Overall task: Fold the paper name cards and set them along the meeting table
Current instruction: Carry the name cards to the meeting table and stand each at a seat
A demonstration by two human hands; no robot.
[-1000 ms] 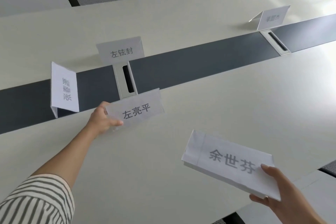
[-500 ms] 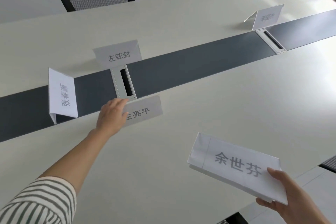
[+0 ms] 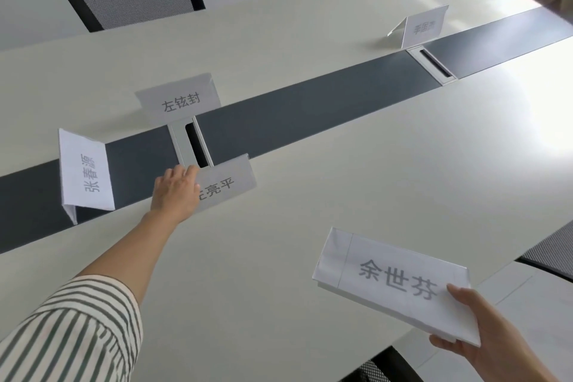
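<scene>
Left hand (image 3: 175, 192) is out at ten o'clock, fingers laid over the left end of a white folded paper name card (image 3: 231, 184) standing on the long white meeting table (image 3: 356, 195). Gripping or just touching, can't tell. At five o'clock, the right hand (image 3: 486, 332) pinches a second white folded paper card (image 3: 390, 279), thumb on top, clear of the tabletop.
</scene>
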